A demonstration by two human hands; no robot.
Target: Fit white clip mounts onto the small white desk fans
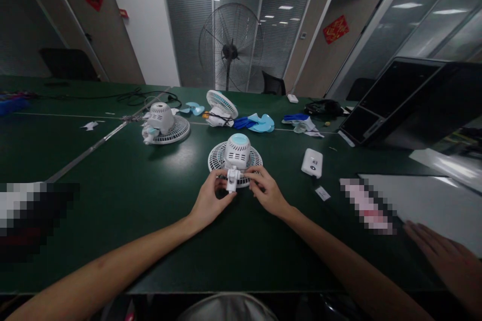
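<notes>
A small desk fan's white motor housing with a light blue cap rests on its round white grille, in front of me on the green table. A white bracket sticks out from the housing on my side. My left hand grips this bracket between thumb and fingers. At the bracket's right side, my right hand has its fingertips pinched together; what is between them is too small to make out.
Another fan body lies to the left, a third small fan behind. Blue fan blades, gloves and a white power bank lie around. Another person's hand rests at right near a whiteboard-like panel.
</notes>
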